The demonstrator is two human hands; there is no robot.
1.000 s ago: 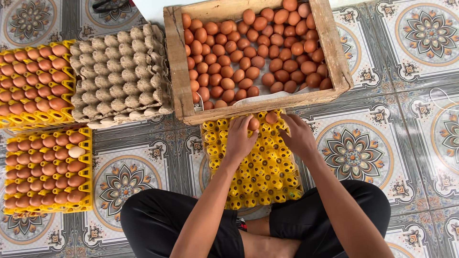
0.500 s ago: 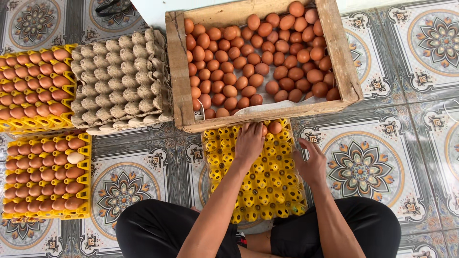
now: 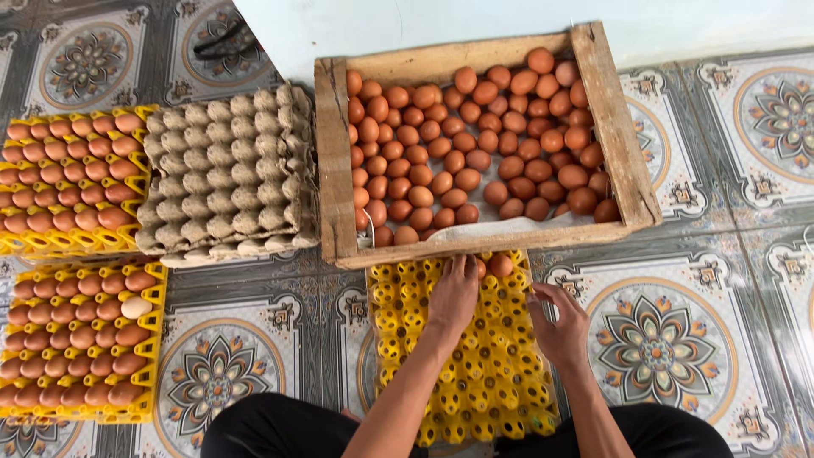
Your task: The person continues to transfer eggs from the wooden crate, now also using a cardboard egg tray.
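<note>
Patterned floor tiles [image 3: 653,348] with flower medallions covered the room, and everything sat straight on the floor. At the far side stood a wooden crate [image 3: 335,170] holding a heap of loose brown eggs [image 3: 475,144] on a pale liner. Just near of it, touching its front board, lay a yellow plastic egg tray [image 3: 483,382], almost all of its cups bare. Two brown eggs [image 3: 500,265] sat in its far row, close under the crate's edge.

A person in dark trousers sat at the near end of that tray. Their left hand [image 3: 454,297] lay palm down over the tray's far rows, fingers stretched toward the crate and beside the two eggs; I could not tell whether it covered an egg. Their right hand [image 3: 561,326] rested on the tray's right edge, fingers loosely curled and holding nothing that I could see.

Off to the left, a stack of grey pulp trays [image 3: 225,174] stood beside the crate. Farther left were two yellow trays filled with brown eggs, one far [image 3: 72,182] and one near [image 3: 76,339]. The near one held a single pale egg [image 3: 136,307] among the brown.
</note>
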